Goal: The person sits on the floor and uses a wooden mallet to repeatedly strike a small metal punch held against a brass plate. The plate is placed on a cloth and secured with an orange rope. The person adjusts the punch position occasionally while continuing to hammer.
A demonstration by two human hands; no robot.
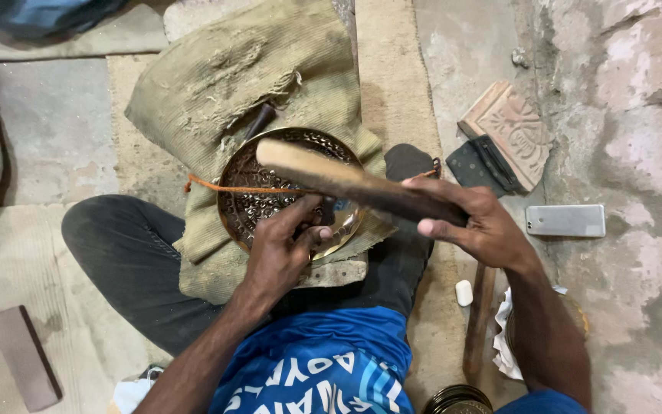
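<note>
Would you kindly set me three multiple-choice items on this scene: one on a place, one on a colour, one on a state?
1. Where does the phone lie?
A. on the floor right of the right hand
B. on the plate
C. on the lap

2. What colour is the cord across the plate?
A. green
B. orange
C. white

3. How does the right hand stand?
A. open and flat
B. closed on the wooden stick
C. resting on the floor

Answers: 1 A, it lies on bare concrete beside that hand. 2 B, an orange line crosses the engraved plate. 3 B, its fingers wrap the wooden stick above the plate.
</note>
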